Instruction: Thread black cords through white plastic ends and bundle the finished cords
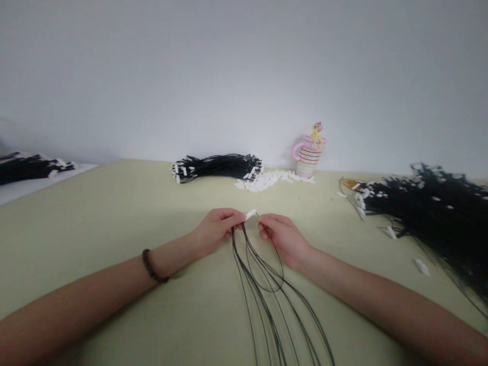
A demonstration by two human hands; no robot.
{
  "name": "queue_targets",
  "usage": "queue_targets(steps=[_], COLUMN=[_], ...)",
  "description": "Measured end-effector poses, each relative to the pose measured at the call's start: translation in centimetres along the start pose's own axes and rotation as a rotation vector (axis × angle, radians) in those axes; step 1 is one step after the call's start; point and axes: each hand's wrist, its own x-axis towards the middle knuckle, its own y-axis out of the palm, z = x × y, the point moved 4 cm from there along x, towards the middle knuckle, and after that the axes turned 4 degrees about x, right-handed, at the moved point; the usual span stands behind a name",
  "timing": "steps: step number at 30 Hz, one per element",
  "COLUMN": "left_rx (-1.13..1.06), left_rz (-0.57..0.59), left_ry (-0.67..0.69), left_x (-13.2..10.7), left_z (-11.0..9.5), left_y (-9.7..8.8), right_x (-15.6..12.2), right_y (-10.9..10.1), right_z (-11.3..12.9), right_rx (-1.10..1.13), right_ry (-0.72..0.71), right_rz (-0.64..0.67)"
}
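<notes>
My left hand (218,230) is pinched shut on a small white plastic connector (250,214) and also grips the tops of several thin black cords (267,300) that trail toward me across the table. My right hand (281,235) is pinched shut on the end of one black cord (280,264), whose tip sits just right of the connector. That cord loops down and back under my hands. Both hands hover low over the yellow-green table (125,229).
A bundle of black cords with white ends (217,166) lies at the back centre, beside a heap of loose white connectors (267,179) and a pink striped cup (309,152). A large pile of black cords (430,208) fills the right; another bundle (30,166) lies far left.
</notes>
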Motion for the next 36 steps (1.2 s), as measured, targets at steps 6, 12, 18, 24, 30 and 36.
queue_targets(steps=[6,12,18,24,30,36], left_rx=[0.03,0.052,0.106,0.128,0.154,0.175], left_rz=[0.021,0.028,0.047,0.08,0.104,0.124], left_ry=[0.019,-0.004,0.0,-0.001,0.001,0.001], left_x=[0.0,-0.1,-0.3,-0.3,-0.3,-0.4], left_z=[0.0,-0.1,-0.4,-0.5,-0.6,-0.5], left_y=[0.1,0.2,0.3,0.3,0.4,0.4], right_x=[0.1,-0.1,-1.4,-1.7,-1.8,-1.7], right_y=[-0.5,-1.2,-0.7,-0.4,-0.3,-0.3], right_z=[-0.2,1.1,2.4,2.4,2.2,2.0], right_rx=[-0.249,-0.562,-0.758,-0.792,-0.808,-0.822], right_ry=[-0.127,-0.534,-0.758,-0.835,-0.835,-0.847], right_rz=[-0.015,0.039,0.088,0.123,0.108,0.102])
